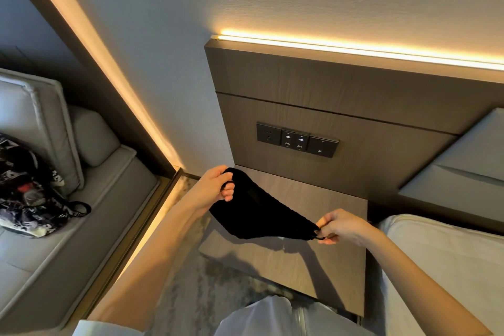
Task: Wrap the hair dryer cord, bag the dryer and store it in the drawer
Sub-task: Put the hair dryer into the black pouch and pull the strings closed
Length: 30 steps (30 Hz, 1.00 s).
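Black bag (259, 215) for the dryer hangs stretched between our two hands above the bedside desk (313, 262), clear of its top and casting a shadow there. Our left hand (215, 185) has its fingers (227, 192) curled shut on the upper-left end of the bag, and our right hand (338, 226) pinches the lower-right end, where a thin loop, probably the drawstring, pokes out past the fingertips. The cloth lies entirely between the two grips, sagging a little in the middle. We cannot see the dryer or its cord, nor tell whether anything is already inside. We judge the step to be drawing the mouth closed, or spreading it open. To do it well, we should keep both pinches on the hem or cord, pull evenly apart, and hold the bag level over the desk.
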Motion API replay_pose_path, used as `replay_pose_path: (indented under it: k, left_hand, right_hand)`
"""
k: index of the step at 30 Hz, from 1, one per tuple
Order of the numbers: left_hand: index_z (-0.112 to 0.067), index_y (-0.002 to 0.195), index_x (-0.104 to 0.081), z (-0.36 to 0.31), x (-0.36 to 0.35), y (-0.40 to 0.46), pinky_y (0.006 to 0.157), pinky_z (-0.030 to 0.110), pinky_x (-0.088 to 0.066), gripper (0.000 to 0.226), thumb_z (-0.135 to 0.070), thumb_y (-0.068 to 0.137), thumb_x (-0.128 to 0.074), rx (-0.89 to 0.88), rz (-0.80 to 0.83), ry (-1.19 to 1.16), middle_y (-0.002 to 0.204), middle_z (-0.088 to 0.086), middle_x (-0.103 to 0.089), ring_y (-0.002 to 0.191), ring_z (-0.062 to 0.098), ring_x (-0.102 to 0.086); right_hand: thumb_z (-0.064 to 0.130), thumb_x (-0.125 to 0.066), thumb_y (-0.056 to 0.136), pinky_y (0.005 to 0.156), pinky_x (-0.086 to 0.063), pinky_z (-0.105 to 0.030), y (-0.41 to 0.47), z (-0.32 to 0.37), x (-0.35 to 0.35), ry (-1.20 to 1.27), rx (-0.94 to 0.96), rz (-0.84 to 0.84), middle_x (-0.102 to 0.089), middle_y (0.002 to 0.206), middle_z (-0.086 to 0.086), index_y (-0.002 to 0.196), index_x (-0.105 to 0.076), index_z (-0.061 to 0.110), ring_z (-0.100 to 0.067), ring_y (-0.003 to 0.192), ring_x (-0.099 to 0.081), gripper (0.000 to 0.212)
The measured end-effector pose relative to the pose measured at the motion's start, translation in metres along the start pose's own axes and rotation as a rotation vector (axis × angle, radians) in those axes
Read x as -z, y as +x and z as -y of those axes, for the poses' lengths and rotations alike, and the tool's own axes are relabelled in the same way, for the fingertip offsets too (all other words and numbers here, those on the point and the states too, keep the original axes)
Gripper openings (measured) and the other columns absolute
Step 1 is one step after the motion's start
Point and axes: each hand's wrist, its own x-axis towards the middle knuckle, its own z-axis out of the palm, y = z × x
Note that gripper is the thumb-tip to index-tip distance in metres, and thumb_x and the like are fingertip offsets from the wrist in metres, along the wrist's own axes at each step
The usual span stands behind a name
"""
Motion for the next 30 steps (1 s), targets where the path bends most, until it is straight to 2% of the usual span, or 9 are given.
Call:
replay_pose_path:
  k: [3, 6, 10, 13, 18, 21, 25, 28, 30]
  left_hand:
    - [-0.015, 0.069, -0.029, 0.005, 0.003, 0.003, 0.041, 0.019, -0.029, 0.030, -0.006, 0.098, -0.031, 0.042, -0.013, -0.068, 0.059, 0.002, -0.024, 0.046, 0.010, -0.027]
    - [-0.014, 0.070, -0.030, 0.008, 0.009, 0.005, 0.040, 0.019, -0.029, 0.029, -0.006, 0.098, -0.030, 0.079, -0.019, -0.129, 0.057, 0.001, -0.025, 0.045, 0.009, -0.027]
    - [-0.014, 0.072, -0.032, 0.014, 0.019, 0.007, 0.040, 0.020, -0.030, 0.027, -0.008, 0.098, -0.031, 0.127, -0.004, -0.132, 0.054, -0.001, -0.029, 0.044, 0.009, -0.029]
    - [-0.014, 0.076, -0.037, 0.017, 0.026, 0.008, 0.042, 0.019, -0.031, 0.023, -0.011, 0.098, -0.032, 0.141, -0.005, -0.105, 0.050, -0.004, -0.033, 0.044, 0.007, -0.031]
    - [-0.012, 0.098, -0.050, 0.010, 0.039, 0.001, 0.037, 0.017, -0.030, 0.017, -0.013, 0.098, -0.033, 0.277, 0.018, 0.026, 0.045, -0.007, -0.028, 0.038, 0.005, -0.025]
    - [-0.013, 0.082, -0.046, -0.003, 0.037, -0.003, 0.036, 0.018, -0.029, 0.020, -0.012, 0.098, -0.034, 0.331, -0.012, 0.161, 0.045, -0.005, -0.027, 0.037, 0.007, -0.023]
    - [-0.008, 0.074, -0.040, -0.015, 0.007, -0.008, 0.048, 0.023, -0.030, 0.024, -0.012, 0.098, -0.034, 0.134, -0.068, 0.503, 0.056, 0.002, -0.033, 0.048, 0.014, -0.029]
    - [-0.011, 0.067, -0.044, -0.023, -0.020, -0.009, 0.056, 0.025, -0.033, 0.031, -0.018, 0.097, -0.039, -0.179, -0.066, 0.880, 0.061, -0.001, -0.042, 0.057, 0.013, -0.041]
    - [-0.009, 0.071, -0.049, -0.031, -0.033, -0.009, 0.055, 0.020, -0.032, 0.028, -0.021, 0.095, -0.042, -0.292, -0.080, 0.925, 0.062, -0.002, -0.044, 0.059, 0.010, -0.043]
  right_hand:
    - [0.001, -0.064, 0.083, 0.058, -0.051, -0.016, -0.001, -0.004, 0.005, 0.035, -0.002, 0.015, -0.066, 0.075, -0.009, 0.091, -0.070, -0.001, -0.011, 0.065, -0.063, 0.011]
    - [0.005, -0.063, 0.083, 0.057, -0.049, -0.016, -0.005, -0.011, 0.013, 0.248, 0.039, 0.069, -0.068, 0.070, -0.006, 0.085, -0.073, 0.005, -0.010, 0.062, -0.062, 0.010]
    - [0.004, -0.050, 0.090, 0.072, -0.055, -0.023, -0.009, -0.014, 0.022, 0.608, 0.215, 0.004, -0.072, 0.079, -0.005, 0.086, -0.074, 0.009, -0.017, 0.081, -0.067, 0.024]
    - [0.000, -0.038, 0.094, 0.079, -0.056, -0.026, -0.013, -0.006, 0.020, 0.865, 0.357, -0.035, -0.072, 0.081, -0.008, 0.084, -0.070, 0.005, -0.020, 0.086, -0.070, 0.033]
    - [0.007, -0.038, 0.096, 0.084, -0.050, -0.026, -0.015, 0.017, 0.013, 0.847, 0.394, -0.160, -0.053, 0.073, -0.007, 0.077, -0.054, 0.006, -0.018, 0.082, -0.063, 0.025]
    - [0.007, -0.038, 0.096, 0.085, -0.048, -0.028, -0.018, 0.035, 0.004, 0.711, 0.452, -0.220, -0.053, 0.075, -0.009, 0.079, -0.059, 0.007, -0.019, 0.081, -0.060, 0.026]
    - [0.010, -0.043, 0.095, 0.078, -0.050, -0.021, -0.026, 0.069, -0.021, 0.525, 0.521, -0.129, -0.056, 0.062, 0.003, 0.083, -0.067, 0.010, -0.010, 0.071, -0.057, 0.026]
    - [0.014, -0.045, 0.095, 0.079, -0.041, -0.030, -0.037, 0.099, -0.037, 0.501, 0.537, -0.099, -0.049, 0.050, 0.011, 0.089, -0.070, 0.015, -0.008, 0.061, -0.050, 0.025]
    - [0.015, -0.047, 0.095, 0.075, -0.034, -0.034, -0.047, 0.118, -0.044, 0.476, 0.568, -0.060, -0.043, 0.054, 0.005, 0.088, -0.072, 0.020, -0.009, 0.059, -0.046, 0.027]
